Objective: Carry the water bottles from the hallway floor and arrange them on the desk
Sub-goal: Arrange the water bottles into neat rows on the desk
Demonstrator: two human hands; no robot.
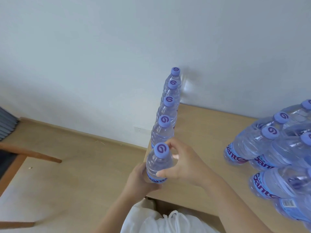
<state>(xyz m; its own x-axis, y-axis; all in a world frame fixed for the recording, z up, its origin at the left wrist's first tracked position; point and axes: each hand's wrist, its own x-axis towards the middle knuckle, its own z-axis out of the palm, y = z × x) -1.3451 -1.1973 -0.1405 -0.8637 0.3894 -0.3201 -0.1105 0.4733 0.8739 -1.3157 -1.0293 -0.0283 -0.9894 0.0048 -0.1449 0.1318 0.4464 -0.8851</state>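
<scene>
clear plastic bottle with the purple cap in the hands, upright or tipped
Upright. The clear plastic bottle with the purple cap stands cap-up at the near end of the row, left hand gripping its base, right hand touching it.

Plenty of bare desk (202, 140) down the middle, so a hand can slide in from the near edge. The row of bottles (165, 118) walls off the left edge, and the bottle cluster (269, 148) crowds the right side.

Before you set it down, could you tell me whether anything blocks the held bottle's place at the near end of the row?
Nothing visible does. Both the left hand and right hand grip the bottle at the desk edge, nearest in the row.
</scene>
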